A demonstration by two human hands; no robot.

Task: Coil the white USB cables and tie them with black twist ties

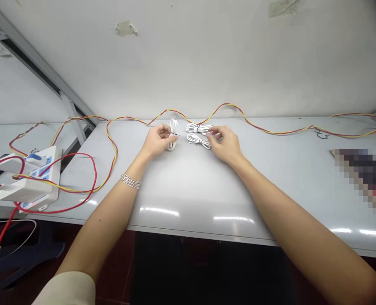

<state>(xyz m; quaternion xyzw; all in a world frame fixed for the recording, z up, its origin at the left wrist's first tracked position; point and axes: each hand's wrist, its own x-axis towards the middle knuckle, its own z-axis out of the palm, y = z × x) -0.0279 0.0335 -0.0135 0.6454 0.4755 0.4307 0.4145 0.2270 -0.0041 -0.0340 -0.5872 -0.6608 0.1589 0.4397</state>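
Note:
Three bundles of white cable, each bound with a dark tie, are at the back of the grey table (pixel 181 182). My left hand (pixel 158 140) is closed on the left bundled cable (pixel 173 142), which stands lengthwise away from me. To the right, my right hand (pixel 225 143) pinches the right end of a bundled cable; its fingers hide that end. The upper bundled cable (pixel 196 128) lies sideways just behind the lower bundled cable (pixel 197 141). Which of these two the right fingers grip is hard to make out, though they touch the ends of both.
A white power strip (pixel 53 178) with plugged-in adapters and a looping red cable (pixel 94 169) is at the left. A twisted red and yellow wire (pixel 127 117) runs along the white back panel (pixel 207 63). At the right lies a pixelated object (pixel 362 173).

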